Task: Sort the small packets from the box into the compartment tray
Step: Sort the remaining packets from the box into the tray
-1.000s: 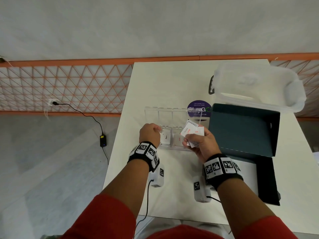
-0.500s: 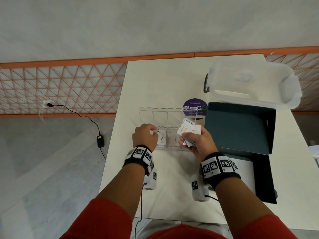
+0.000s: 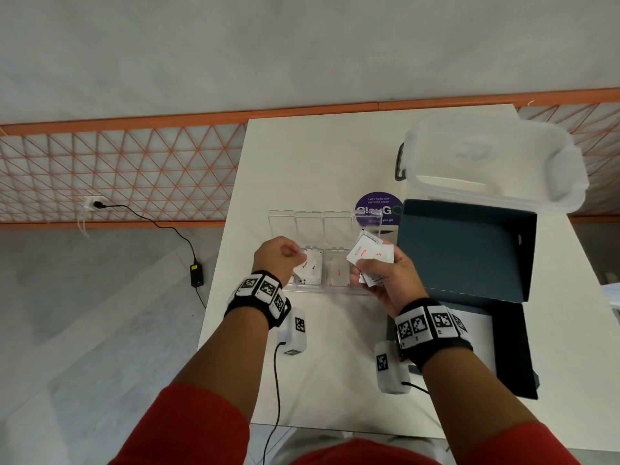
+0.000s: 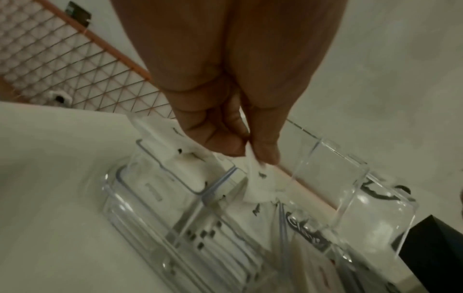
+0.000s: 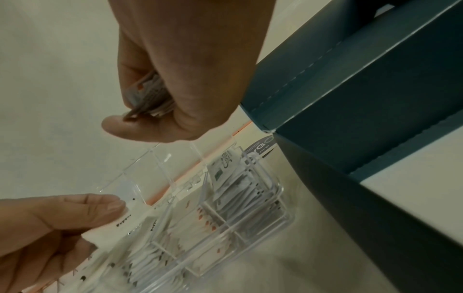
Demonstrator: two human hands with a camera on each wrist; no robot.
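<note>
A clear compartment tray (image 3: 335, 289) with raised lids lies on the white table (image 3: 318, 156), holding white packets in several cells. My left hand (image 3: 288, 255) pinches a white black-printed packet (image 4: 255, 178) over the tray's left cell (image 4: 172, 190); the same packet (image 5: 117, 222) shows in the right wrist view. My right hand (image 3: 382, 273) grips a fanned stack of packets (image 3: 369, 253) with red print, just right of the tray (image 5: 225, 218). The stack (image 5: 148, 97) sits between its thumb and fingers. The dark teal box (image 3: 469, 256) stands open at the right.
A translucent plastic container (image 3: 493, 162) sits at the table's far right, behind the box (image 5: 363, 99). A purple round sticker (image 3: 379, 204) lies behind the tray. The table's left edge drops to the floor, where a black adapter and cable (image 3: 196, 275) lie.
My left hand has lifted slightly with a packet pinched over the left cell. The right hand keeps its stack in nearly the same place. The head view has shifted a little.
</note>
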